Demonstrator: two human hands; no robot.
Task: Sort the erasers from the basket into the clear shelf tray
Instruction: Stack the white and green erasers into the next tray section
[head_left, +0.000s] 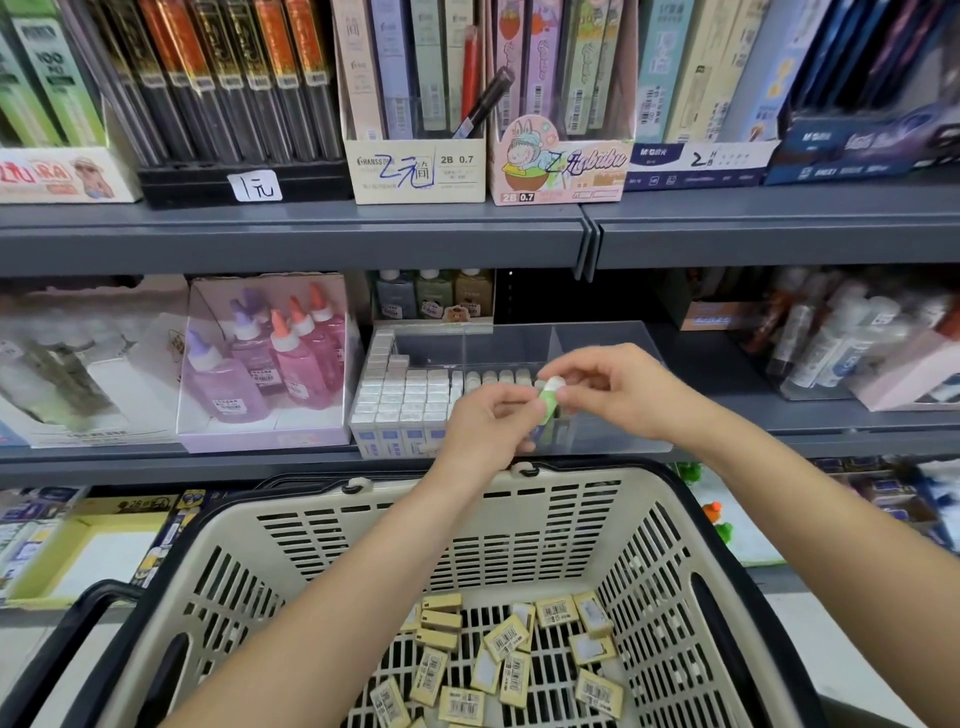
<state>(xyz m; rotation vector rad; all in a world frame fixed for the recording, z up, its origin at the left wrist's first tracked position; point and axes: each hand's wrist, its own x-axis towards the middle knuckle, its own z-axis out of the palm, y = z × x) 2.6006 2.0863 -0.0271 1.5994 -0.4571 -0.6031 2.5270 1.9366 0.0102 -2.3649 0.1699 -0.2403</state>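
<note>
Our left hand (488, 422) and right hand (621, 394) pinch one green-sleeved eraser (549, 399) between them, in front of the clear shelf tray (602, 338). Rows of white erasers (405, 395) fill the tray's left part. Tan-wrapped erasers (506, 657) lie scattered in the basket (649, 545) below.

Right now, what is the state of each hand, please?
Left hand: fingers pinch the lower end of the green eraser.
Right hand: fingers pinch the white top end of the same eraser.
</note>
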